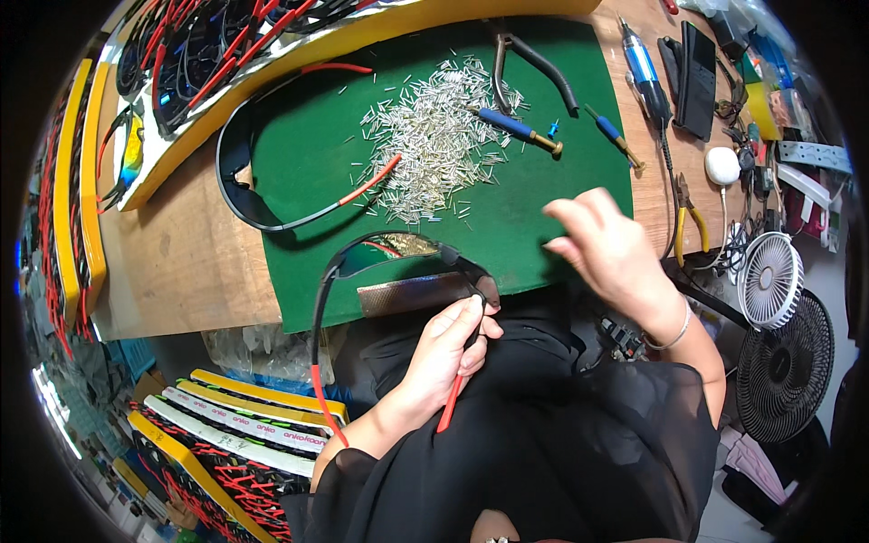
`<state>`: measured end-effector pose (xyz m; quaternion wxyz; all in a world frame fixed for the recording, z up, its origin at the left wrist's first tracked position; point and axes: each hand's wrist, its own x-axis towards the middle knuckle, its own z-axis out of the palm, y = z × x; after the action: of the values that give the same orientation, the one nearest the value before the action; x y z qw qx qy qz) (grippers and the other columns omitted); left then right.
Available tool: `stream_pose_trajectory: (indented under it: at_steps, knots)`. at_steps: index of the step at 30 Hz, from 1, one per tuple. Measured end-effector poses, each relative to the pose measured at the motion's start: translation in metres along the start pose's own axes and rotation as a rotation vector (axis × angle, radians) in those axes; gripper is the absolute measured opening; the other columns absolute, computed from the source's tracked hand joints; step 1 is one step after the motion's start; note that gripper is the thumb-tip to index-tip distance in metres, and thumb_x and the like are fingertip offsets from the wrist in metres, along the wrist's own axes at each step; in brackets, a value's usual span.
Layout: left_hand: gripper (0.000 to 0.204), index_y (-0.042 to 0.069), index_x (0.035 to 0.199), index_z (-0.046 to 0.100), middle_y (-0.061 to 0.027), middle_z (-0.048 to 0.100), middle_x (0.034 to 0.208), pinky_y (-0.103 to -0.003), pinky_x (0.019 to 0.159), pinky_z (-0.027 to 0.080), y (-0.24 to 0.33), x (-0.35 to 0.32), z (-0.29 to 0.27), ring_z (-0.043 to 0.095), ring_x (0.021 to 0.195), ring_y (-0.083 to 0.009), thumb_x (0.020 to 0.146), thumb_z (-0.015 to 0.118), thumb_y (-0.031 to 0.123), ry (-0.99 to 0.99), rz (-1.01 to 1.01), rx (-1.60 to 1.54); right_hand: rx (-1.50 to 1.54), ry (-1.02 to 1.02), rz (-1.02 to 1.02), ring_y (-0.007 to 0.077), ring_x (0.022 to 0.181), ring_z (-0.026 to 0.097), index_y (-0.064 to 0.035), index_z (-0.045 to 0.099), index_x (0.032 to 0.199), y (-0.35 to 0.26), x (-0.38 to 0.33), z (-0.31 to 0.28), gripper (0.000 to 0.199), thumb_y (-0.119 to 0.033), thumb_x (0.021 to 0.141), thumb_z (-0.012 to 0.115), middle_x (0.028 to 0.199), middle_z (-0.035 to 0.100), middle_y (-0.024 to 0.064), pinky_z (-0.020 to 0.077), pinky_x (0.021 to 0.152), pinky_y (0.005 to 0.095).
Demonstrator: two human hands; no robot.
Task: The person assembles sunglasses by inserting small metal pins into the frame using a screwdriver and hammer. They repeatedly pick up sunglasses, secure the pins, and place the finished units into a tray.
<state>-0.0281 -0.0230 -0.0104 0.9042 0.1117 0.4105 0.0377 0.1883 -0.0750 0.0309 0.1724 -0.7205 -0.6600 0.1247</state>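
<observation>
My left hand (444,348) is closed round one hinge end of a pair of dark sunglasses (318,312) with red temple tips, held up at the table's front edge. My right hand (606,253) hovers over the right side of the green mat (317,136), thumb and fingers apart and nothing visible between them. A heap of small silver pins (430,136) covers the mat's middle. Another pair of sunglasses (224,163) lies left of the heap, one red tip reaching it. A blue screwdriver (507,124) lies at the heap's right edge, below dark-handled pliers (543,68).
A second blue tool (611,134), a corded electric screwdriver (643,68) and yellow-handled pliers (692,222) lie on the right. Yellow-edged trays (362,36) of glasses stand at the back and left, others (208,462) below. Two fans (769,281) stand right of the table.
</observation>
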Motion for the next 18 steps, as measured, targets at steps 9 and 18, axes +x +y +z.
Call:
stream_pose_trajectory:
  at_steps: [9, 18]
  knots:
    - [0.022, 0.005, 0.096, 0.053, -0.0002, 0.056, 0.074, -0.015, 0.035, 0.024, -0.006, 0.004, 0.007, 0.032, 0.04, -0.0021, 0.093, 0.044, 0.025, 0.031, 0.0, 0.031, -0.238, -0.164, 0.018, 0.0223, 0.054, 0.056, 0.0033, 0.041, 0.122, -0.027, 0.04, 0.036, 0.058, -0.031, 0.079, 0.06, 0.083, 0.046, 0.0135, 0.0471, 0.047, 0.0287]
    - [0.022, 0.005, 0.095, 0.053, 0.0011, 0.057, 0.075, -0.015, 0.038, 0.025, -0.003, 0.006, 0.007, 0.033, 0.042, -0.0021, 0.093, 0.044, 0.026, 0.015, -0.061, 0.052, 0.086, -0.189, 0.117, 0.0385, 0.072, 0.054, 0.0044, 0.039, 0.105, -0.003, 0.011, 0.005, 0.034, 0.003, 0.073, 0.051, 0.088, 0.046, 0.0225, 0.0476, 0.065, 0.0406]
